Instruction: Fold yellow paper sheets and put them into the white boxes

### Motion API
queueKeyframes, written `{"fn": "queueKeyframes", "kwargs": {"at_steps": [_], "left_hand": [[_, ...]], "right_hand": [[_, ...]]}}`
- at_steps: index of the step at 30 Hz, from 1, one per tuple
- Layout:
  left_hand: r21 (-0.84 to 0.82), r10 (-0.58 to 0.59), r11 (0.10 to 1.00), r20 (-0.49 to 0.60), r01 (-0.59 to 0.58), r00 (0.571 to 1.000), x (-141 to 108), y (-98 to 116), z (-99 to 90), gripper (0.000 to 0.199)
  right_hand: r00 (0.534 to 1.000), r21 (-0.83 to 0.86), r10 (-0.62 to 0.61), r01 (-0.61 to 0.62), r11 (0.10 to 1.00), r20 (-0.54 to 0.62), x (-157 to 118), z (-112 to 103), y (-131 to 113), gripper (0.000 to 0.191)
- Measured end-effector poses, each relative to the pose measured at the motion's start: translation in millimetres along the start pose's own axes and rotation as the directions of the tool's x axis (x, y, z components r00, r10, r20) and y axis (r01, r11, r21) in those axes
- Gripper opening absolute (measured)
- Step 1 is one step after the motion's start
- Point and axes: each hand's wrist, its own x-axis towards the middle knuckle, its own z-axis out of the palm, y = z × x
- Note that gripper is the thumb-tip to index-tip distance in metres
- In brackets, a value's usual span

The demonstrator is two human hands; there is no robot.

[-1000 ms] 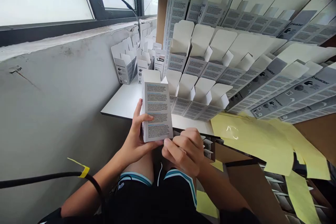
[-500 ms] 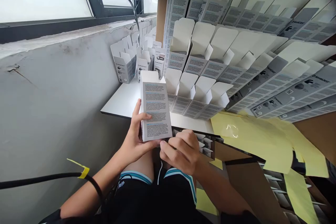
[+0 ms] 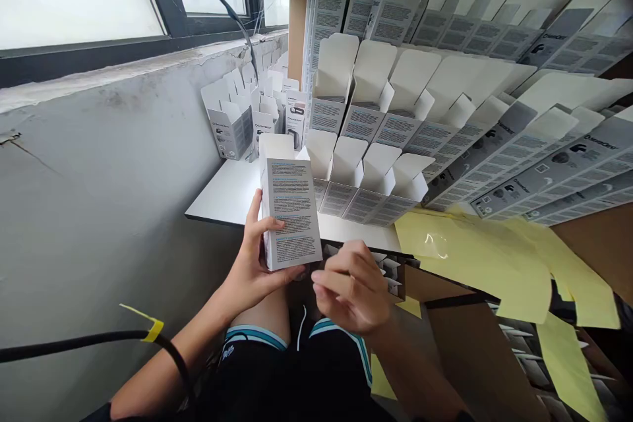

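My left hand (image 3: pixel 252 260) is wrapped round a small white cardboard box (image 3: pixel 293 211), which stands nearly upright above my lap. Its top flap is raised at the far end, and a panel of fine printed text faces me. My left thumb lies along the bottom end, and one finger reaches across the printed panel. Just right of the box's lower corner, my right hand (image 3: pixel 352 290) is apart from it. The fingers there are loosely curled and slightly separated, with nothing visible between them.
Behind the held box, a white tabletop (image 3: pixel 222 191) carries rows of upright open-topped cartons (image 3: pixel 380 175). More cartons are stacked at the right, near yellow sheets (image 3: pixel 445 244). A grey wall (image 3: pixel 99 178) runs along the left. A black cable (image 3: pixel 99 339) with a yellow tie passes my left forearm.
My right hand has drawn away from the box's bottom end, moving slightly right, and its fingers have loosened. My left hand keeps the box in nearly the same place.
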Motion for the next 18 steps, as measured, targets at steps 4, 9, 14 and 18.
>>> {"fn": "queueKeyframes", "kwargs": {"at_steps": [4,9,14,18], "left_hand": [[-0.094,-0.005,0.996,-0.012,0.004,1.000,-0.9,-0.4,5.0,0.067],[-0.079,-0.024,0.997,0.027,0.026,0.999,-2.5,5.7,3.8,0.065],[-0.130,-0.040,0.990,0.102,0.053,0.994,-5.0,15.5,1.2,0.073],[-0.136,0.023,0.991,0.075,-0.013,0.997,-9.4,11.0,4.6,0.055]], "right_hand": [[0.990,0.026,0.114,-0.116,0.993,0.087,3.7,1.8,4.1,0.011],[0.984,-0.043,0.092,-0.086,0.995,0.154,-6.2,1.6,10.3,0.016],[0.988,-0.084,-0.039,0.052,0.995,0.151,-13.9,-1.7,14.1,0.023],[0.979,-0.067,-0.114,0.127,0.990,0.168,-17.2,-3.3,16.9,0.020]]}}
